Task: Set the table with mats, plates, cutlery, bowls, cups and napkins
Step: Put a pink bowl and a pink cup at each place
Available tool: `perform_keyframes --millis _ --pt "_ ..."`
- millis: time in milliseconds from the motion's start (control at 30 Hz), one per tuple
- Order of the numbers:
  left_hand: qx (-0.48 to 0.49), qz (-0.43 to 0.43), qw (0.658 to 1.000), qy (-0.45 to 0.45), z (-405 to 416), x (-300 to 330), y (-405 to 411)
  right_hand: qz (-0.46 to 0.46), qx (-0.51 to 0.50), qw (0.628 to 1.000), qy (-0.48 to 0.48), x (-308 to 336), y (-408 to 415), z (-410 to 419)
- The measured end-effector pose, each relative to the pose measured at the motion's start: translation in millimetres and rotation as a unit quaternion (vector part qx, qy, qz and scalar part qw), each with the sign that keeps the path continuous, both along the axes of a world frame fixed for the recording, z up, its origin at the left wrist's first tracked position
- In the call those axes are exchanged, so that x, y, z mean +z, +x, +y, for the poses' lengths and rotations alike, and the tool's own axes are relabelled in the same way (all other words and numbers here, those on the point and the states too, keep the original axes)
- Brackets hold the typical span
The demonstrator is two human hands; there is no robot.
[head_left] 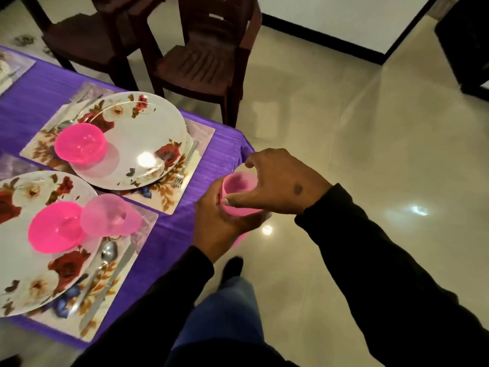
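My left hand [219, 223] grips a stack of pink cups [238, 185] from below, beyond the table's right edge. My right hand [280, 181] pinches the rim of the top cup with thumb and fingers. On the purple tablecloth [209, 165] lie two floral mats, each with a flowered plate [148, 144] and a bright pink bowl [79, 143]. On the near mat [144, 221] a pale pink cup [109, 215] stands beside the second bowl [57, 227], with a spoon [105, 256] and a knife [111, 284] to the right of the near plate [29, 284]. A fork [185, 165] lies right of the far plate.
Two dark brown chairs [201, 56] stand at the table's far side. Glossy beige floor tiles [370, 144] spread to the right. My leg and shoe [232, 266] are close to the table edge. Another mat [13, 67] shows at the far left.
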State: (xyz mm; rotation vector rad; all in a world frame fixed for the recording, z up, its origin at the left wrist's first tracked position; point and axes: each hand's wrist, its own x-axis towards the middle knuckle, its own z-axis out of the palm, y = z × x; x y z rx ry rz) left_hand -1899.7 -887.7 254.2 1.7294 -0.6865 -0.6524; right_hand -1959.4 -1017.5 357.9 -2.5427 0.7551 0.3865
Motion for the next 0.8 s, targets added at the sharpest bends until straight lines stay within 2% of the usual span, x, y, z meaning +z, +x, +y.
perform_keyframes --millis 167,333,600,700,800 --pt "0.046 0.022 0.999 0.002 -43.2 -14.1 14.1 -0.053 0.013 0.998 -0.015 -2.5 20.9 -52.5" --pt "0.070 0.006 0.997 0.026 -110.0 -8.0 42.9 -0.106 0.016 0.994 -0.025 28.5 49.5 -135.3" --pt "0.097 0.057 0.994 -0.007 -201.4 9.7 86.7 -0.198 -0.039 0.979 0.023 44.9 89.4 -235.7" --pt "0.141 0.052 0.989 -0.012 -234.9 10.7 104.8 -0.221 -0.056 0.971 0.071 37.0 113.3 -263.8" --pt "0.174 0.034 0.984 -0.015 -266.1 10.3 119.3 -0.241 -0.040 0.967 0.078 24.7 144.0 -293.0"
